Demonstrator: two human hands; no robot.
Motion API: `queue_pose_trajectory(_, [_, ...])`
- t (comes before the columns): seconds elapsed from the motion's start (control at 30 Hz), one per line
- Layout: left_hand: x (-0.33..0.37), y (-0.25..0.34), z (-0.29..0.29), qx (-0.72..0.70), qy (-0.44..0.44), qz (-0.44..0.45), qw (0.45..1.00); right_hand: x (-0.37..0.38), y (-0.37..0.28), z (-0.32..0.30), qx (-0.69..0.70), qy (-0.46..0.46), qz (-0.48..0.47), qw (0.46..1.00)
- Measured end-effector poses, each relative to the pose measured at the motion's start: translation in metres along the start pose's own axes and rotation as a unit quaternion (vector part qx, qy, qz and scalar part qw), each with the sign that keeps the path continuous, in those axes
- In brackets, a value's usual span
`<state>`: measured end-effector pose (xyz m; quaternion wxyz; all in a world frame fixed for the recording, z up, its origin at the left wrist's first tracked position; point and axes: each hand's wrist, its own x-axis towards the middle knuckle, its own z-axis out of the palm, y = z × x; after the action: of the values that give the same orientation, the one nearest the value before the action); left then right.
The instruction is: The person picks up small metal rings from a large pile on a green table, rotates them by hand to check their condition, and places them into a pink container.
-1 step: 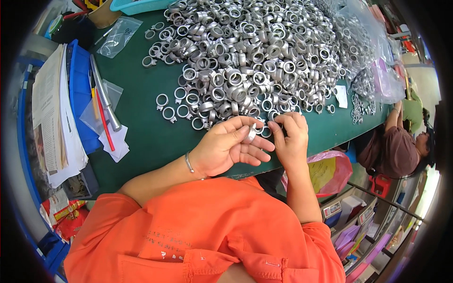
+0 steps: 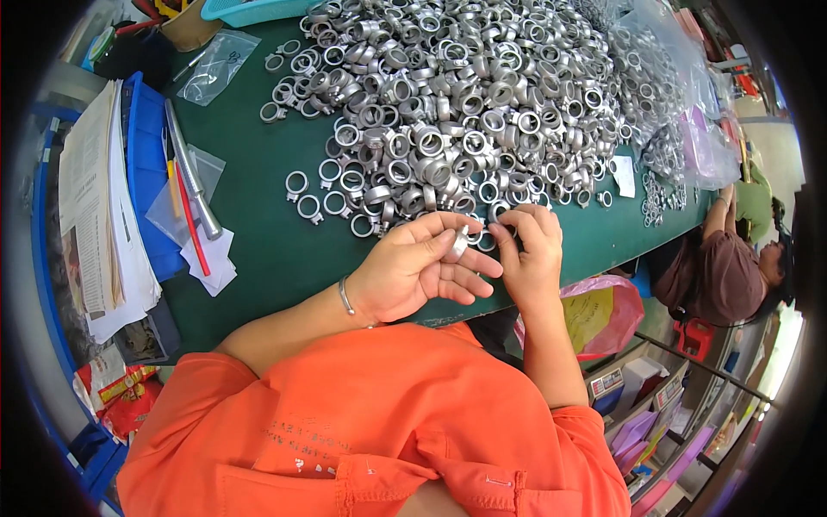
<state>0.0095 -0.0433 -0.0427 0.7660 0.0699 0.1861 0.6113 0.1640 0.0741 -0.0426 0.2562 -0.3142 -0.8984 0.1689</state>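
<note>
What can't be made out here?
All head view:
Part of the ring in the left hand: behind the thumb.
What the right hand pinches, if anything: covered by its fingers.
Ring pile: lower rings buried under others.
Teal basket: far end cut by top edge.

Left grip (image 2: 401, 269) pinching metal ring (image 2: 460, 246); right grip (image 2: 534, 250) at near edge of ring pile (image 2: 465, 103), green table (image 2: 245, 172).

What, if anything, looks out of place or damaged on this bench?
Nothing looks clearly damaged. One mild oddity: a white paper slip lies at the lower right edge of the metal ring heap, paper beside bare metal, though it may belong there.
</note>
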Motion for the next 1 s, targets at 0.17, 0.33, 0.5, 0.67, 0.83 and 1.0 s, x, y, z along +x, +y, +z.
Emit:
queue_pose_trajectory(0.17, [0.001, -0.008, -0.002, 0.081, 0.004, 0.078, 0.994, -0.005, -0.034, -0.01, 0.109, 0.071, -0.05, 0.99])
queue_pose_trajectory(0.33, [0.0, -0.012, 0.003, 0.23, 0.019, 0.193, 0.954, -0.001, -0.036, -0.017, 0.156, 0.043, -0.03, 0.986])
queue_pose_trajectory(0.5, [0.004, -0.012, -0.007, 0.404, 0.047, 0.278, 0.87, -0.001, -0.042, -0.006, 0.278, -0.003, -0.088, 0.957])
queue_pose_trajectory(0.67, [-0.002, -0.005, 0.005, 0.272, 0.065, 0.133, 0.951, -0.006, -0.041, -0.006, 0.17, 0.064, -0.127, 0.975])
queue_pose_trajectory(0.83, [-0.001, -0.004, -0.001, 0.111, 0.07, -0.007, 0.991, 0.001, -0.011, -0.004, 0.067, 0.059, -0.04, 0.995])
queue_pose_trajectory(1.0, [-0.003, -0.003, 0.006, 0.203, 0.116, 0.028, 0.972, 0.009, 0.002, 0.002, 0.027, -0.013, -0.023, 0.999])
